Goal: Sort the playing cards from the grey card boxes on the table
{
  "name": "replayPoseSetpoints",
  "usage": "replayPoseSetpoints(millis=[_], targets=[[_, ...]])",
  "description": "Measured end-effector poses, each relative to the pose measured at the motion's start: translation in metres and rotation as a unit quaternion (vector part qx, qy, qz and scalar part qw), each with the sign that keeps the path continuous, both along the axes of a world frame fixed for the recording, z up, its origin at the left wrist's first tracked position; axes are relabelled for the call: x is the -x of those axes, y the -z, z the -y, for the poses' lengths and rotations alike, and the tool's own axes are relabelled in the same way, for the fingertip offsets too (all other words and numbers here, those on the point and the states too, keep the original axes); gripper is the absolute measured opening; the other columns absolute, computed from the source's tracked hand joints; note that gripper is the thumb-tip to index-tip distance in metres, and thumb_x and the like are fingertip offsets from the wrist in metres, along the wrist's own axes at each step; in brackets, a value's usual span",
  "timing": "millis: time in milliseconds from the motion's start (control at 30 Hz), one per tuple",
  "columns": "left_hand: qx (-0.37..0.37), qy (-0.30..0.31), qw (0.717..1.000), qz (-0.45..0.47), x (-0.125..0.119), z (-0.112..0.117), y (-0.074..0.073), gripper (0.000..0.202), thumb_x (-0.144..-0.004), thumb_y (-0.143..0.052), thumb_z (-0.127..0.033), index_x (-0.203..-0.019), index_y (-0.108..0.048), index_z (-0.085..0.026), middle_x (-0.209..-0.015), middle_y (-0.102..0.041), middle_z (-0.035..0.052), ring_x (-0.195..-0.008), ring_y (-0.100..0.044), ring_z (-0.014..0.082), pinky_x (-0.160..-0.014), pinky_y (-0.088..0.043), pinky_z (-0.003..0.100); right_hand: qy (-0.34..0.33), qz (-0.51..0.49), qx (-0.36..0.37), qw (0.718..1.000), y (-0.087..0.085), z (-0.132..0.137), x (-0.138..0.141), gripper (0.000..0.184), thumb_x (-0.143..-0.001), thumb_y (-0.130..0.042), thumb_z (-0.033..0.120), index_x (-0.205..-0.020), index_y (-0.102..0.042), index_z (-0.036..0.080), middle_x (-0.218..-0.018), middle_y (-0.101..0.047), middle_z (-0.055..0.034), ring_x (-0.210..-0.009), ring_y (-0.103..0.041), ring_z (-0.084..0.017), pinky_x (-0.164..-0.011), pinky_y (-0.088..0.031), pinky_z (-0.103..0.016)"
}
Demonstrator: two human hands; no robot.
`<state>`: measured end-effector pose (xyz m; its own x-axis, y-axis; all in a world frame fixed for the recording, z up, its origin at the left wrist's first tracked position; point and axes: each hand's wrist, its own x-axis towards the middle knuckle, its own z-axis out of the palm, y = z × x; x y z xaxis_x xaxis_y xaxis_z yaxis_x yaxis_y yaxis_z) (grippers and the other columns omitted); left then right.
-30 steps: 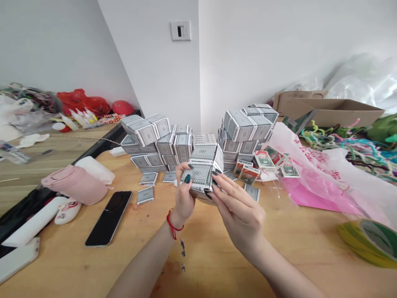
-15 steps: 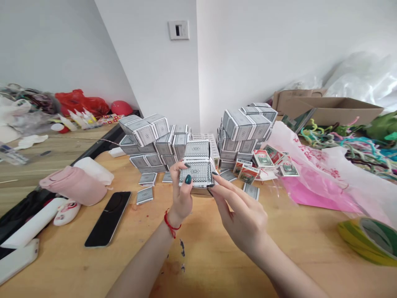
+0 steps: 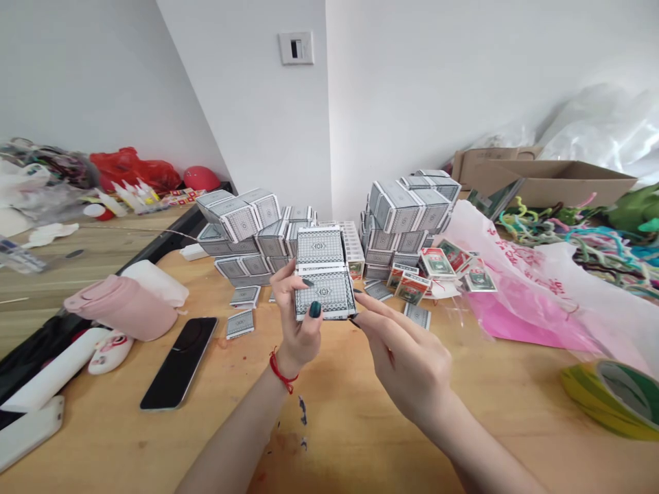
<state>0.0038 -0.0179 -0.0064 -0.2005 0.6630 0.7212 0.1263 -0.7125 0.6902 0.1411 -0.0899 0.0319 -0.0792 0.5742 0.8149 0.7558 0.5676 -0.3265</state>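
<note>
A block covered in playing cards [image 3: 325, 291] with grey patterned backs is held up above the table, made of two joined sections. My left hand [image 3: 298, 312] grips it from the left, thumb flat on the near face. On its lower right corner the fingertips of my right hand [image 3: 406, 350] pinch the edge. Behind it rise a left stack of similar card blocks [image 3: 241, 237] and a taller right stack [image 3: 412, 213]. Loose patterned cards [image 3: 240, 324] lie before the left stack. Several red-and-green card boxes [image 3: 413, 287] sit by the right stack.
A black phone [image 3: 179, 363], a pink pouch [image 3: 123, 305] and a white plush item [image 3: 110, 351] lie on the left. Yellow-green tape [image 3: 612, 398] rests at the right, near a plastic bag [image 3: 546, 281], tangled yarn [image 3: 607, 257] and an open carton [image 3: 556, 182].
The card block has come slightly nearer and tilted, so its patterned face shows more fully. Both hands have shifted a little with it and keep contact.
</note>
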Motion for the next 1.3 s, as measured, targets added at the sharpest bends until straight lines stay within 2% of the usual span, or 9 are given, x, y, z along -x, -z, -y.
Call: replayPoseSetpoints(millis=[133,333,433,567,733,833,967,1133,1300], targets=[[-0.050,0.007,0.999,-0.007,0.000,0.002,-0.002,0.025,-0.075,-0.049,-0.040,-0.093,-0.044,-0.024,-0.116,-0.039,0.0078,-0.111,-0.039,0.0244,-0.091,-0.033,0.043,-0.019,0.012,0.013,1.000,-0.005,0.002,-0.003,0.032,-0.078,-0.041,0.000,-0.091,-0.062,0.020,-0.105,-0.065,-0.0056,-0.093,-0.062,-0.015,-0.076,-0.054,-0.023],[-0.067,-0.005,0.998,-0.018,0.000,0.002,-0.003,0.027,-0.073,-0.050,-0.040,-0.092,-0.044,-0.022,-0.116,-0.039,0.0077,-0.109,-0.040,0.0239,-0.092,-0.032,0.043,-0.043,0.013,0.004,0.999,-0.003,-0.001,-0.005,0.032,-0.078,-0.040,-0.001,-0.094,-0.060,0.019,-0.108,-0.063,-0.0064,-0.097,-0.061,-0.016,-0.079,-0.053,-0.026],[-0.034,-0.009,0.999,-0.007,-0.001,0.003,-0.003,0.027,-0.073,-0.051,-0.041,-0.091,-0.044,-0.022,-0.114,-0.040,0.0075,-0.109,-0.040,0.0235,-0.092,-0.033,0.042,-0.049,-0.002,0.001,0.999,0.001,-0.003,0.000,0.030,-0.079,-0.041,0.000,-0.096,-0.058,0.019,-0.106,-0.064,-0.0061,-0.096,-0.062,-0.016,-0.079,-0.053,-0.025],[0.086,0.029,0.992,0.083,-0.004,0.004,-0.005,0.025,-0.075,-0.049,-0.040,-0.093,-0.044,-0.024,-0.105,-0.045,0.0049,-0.097,-0.048,0.0192,-0.084,-0.040,0.035,-0.041,-0.047,0.038,0.997,0.007,-0.003,0.012,0.036,-0.082,-0.043,0.006,-0.114,-0.049,0.021,-0.115,-0.059,-0.0063,-0.101,-0.059,-0.017,-0.083,-0.051,-0.027],[0.244,0.123,0.932,0.238,-0.011,0.003,-0.014,0.024,-0.079,-0.044,-0.041,-0.098,-0.043,-0.026,-0.090,-0.053,0.0012,-0.081,-0.054,0.0149,-0.074,-0.043,0.028,-0.064,-0.073,0.088,0.991,0.014,-0.006,0.014,0.052,-0.083,-0.042,0.010,-0.132,-0.028,0.019,-0.120,-0.055,-0.0085,-0.109,-0.053,-0.018,-0.091,-0.047,-0.031],[0.304,0.181,0.881,0.315,-0.015,0.002,-0.019,0.027,-0.078,-0.046,-0.042,-0.100,-0.044,-0.026,-0.091,-0.057,-0.0003,-0.085,-0.056,0.0147,-0.075,-0.043,0.027,-0.050,-0.054,0.079,0.994,0.014,-0.011,0.010,0.046,-0.081,-0.044,0.010,-0.126,-0.040,0.022,-0.119,-0.056,-0.0076,-0.111,-0.051,-0.019,-0.095,-0.044,-0.036],[0.340,0.223,0.835,0.370,-0.019,0.004,-0.024,0.027,-0.077,-0.049,-0.042,-0.096,-0.050,-0.024,-0.089,-0.061,-0.0016,-0.089,-0.058,0.0153,-0.079,-0.044,0.027,-0.025,-0.055,0.069,0.996,0.014,-0.014,0.009,0.037,-0.080,-0.048,0.012,-0.116,-0.051,0.021,-0.117,-0.058,-0.0089,-0.111,-0.051,-0.021,-0.096,-0.042,-0.041],[0.366,0.244,0.805,0.398,-0.021,0.009,-0.030,0.027,-0.077,-0.048,-0.043,-0.093,-0.054,-0.022,-0.084,-0.065,-0.0019,-0.086,-0.061,0.0164,-0.078,-0.046,0.028,-0.023,-0.038,0.044,0.998,0.017,-0.013,0.013,0.037,-0.078,-0.051,0.013,-0.114,-0.052,0.020,-0.117,-0.057,-0.0104,-0.113,-0.050,-0.023,-0.097,-0.040,-0.045],[0.369,0.243,0.803,0.400,-0.021,0.009,-0.029,0.029,-0.077,-0.048,-0.044,-0.095,-0.054,-0.022,-0.084,-0.065,-0.0016,-0.087,-0.062,0.0170,-0.079,-0.047,0.029,-0.038,-0.038,0.053,0.997,0.018,-0.014,0.013,0.040,-0.078,-0.051,0.013,-0.118,-0.049,0.020,-0.120,-0.055,-0.0106,-0.115,-0.047,-0.023,-0.099,-0.037,-0.047]])
